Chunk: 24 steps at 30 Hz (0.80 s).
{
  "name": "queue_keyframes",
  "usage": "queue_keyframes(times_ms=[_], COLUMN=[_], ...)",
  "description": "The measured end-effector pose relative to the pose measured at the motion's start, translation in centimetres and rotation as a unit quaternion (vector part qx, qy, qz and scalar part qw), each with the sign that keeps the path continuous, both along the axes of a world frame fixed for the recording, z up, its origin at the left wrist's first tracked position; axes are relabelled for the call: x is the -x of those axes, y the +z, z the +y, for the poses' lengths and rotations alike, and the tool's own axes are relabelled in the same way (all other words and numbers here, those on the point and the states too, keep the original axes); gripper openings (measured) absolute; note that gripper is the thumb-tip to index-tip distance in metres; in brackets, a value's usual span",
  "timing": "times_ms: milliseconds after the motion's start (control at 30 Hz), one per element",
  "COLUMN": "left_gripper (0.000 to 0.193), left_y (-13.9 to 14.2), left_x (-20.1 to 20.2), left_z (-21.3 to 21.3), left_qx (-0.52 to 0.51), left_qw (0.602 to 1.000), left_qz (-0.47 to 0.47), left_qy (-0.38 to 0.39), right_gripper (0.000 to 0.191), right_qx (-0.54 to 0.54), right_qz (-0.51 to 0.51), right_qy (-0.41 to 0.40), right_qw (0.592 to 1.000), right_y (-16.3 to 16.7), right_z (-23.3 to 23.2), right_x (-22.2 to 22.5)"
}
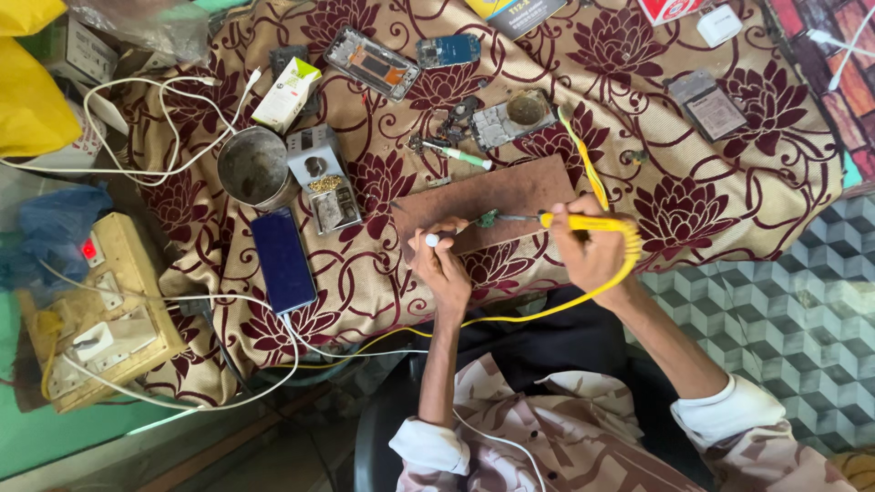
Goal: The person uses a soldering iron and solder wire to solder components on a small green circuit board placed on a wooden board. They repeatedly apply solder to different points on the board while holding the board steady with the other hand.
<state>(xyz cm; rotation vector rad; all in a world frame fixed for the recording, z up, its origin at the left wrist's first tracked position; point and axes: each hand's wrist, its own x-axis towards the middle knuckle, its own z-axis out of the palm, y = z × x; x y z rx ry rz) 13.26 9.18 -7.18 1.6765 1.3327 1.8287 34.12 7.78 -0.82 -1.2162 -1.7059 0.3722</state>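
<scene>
A small green circuit part [488,219] lay on the brown wooden board [510,191], touched by the yellow-handled soldering iron [583,221] clenched in the right hand [592,251]. Just beside it, the left hand [444,266] gripped a white-tipped tool [432,240].

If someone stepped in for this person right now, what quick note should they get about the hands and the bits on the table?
Right hand: holds the yellow soldering iron, tip at a small green part on the brown board.
Left hand: grips a thin white-tipped tool beside that part.
Nearby: blue phone, metal cup, opened phone bodies.
Done or left: cannot tell; the joint is too small to judge.
</scene>
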Motion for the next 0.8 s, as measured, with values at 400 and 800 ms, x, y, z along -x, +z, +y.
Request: queue_keyframes(times_ms=[400, 800], left_gripper=[0.030, 0.024], left_y=[1.1, 0.3], left_x=[-0.2, -0.3], left_z=[0.2, 0.9], left_qx=[0.001, 0.004], left_qw=[1.000, 0.991], left_qz=[-0.024, -0.119], left_qy=[-0.009, -0.064], right_gripper=[0.033, 0.030], right_qx=[-0.083, -0.020], right_qz=[-0.140, -0.047], right_qy=[-0.030, -0.001], right_qw=[0.986, 0.999], right_y=[4.8, 3.2], right_z=[2.2, 1.9], right_x=[3.9, 2.4])
